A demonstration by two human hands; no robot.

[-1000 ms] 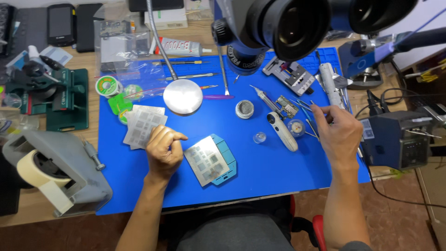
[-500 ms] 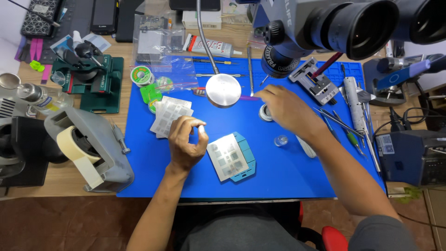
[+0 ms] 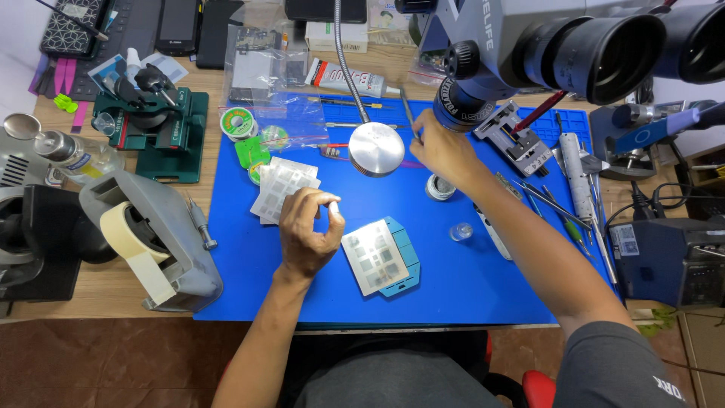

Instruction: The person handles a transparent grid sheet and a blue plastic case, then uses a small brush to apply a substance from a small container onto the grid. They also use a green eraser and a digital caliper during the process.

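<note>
Two hands over the blue mat (image 3: 249,287). Left hand (image 3: 306,230) mid-frame, fingers curled, pinching something tiny and pale at the fingertips, too small to make out. Right hand (image 3: 445,151) upper centre, closed around a thin tool (image 3: 408,112) just right of the round metal disc (image 3: 376,149); tool tip partly hidden behind fingers. Microscope (image 3: 574,45) cut off at top right, blocking the bench behind. One tape dispenser (image 3: 151,242) far left. One grid plate on a blue holder (image 3: 380,257) lower centre, one stack of similar plates (image 3: 283,189) just above the left hand.
</note>
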